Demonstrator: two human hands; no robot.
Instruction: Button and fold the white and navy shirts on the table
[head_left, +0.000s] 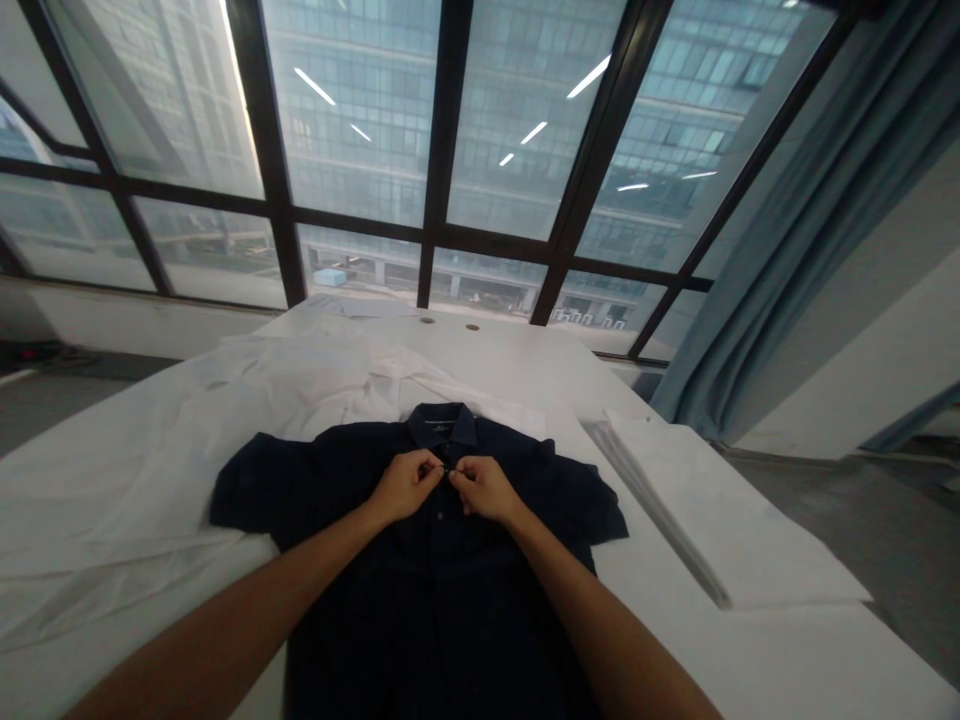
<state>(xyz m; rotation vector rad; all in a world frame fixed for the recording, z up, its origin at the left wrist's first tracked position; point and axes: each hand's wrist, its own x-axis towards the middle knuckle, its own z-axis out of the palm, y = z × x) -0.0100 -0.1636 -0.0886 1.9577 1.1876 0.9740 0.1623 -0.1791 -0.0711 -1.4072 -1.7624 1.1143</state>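
Note:
A dark navy short-sleeved shirt (439,600) lies spread face up on the white table, its collar (442,425) pointing away from me. Just below the collar, my left hand (409,482) pinches the shirt's front opening between thumb and fingers. From the other side my right hand (484,487) pinches the same spot, its fingertips nearly meeting those of the left. Whatever small part sits between the fingertips is too small to make out. A small button (440,516) shows on the front a little below the hands.
Thin white sheeting (150,470) lies crumpled over the table's left side and behind the shirt. On the right rests a flat stack of white sheets (735,510). Beyond the white table (517,350) stand large windows with dark frames; a blue-grey curtain (780,220) hangs at right.

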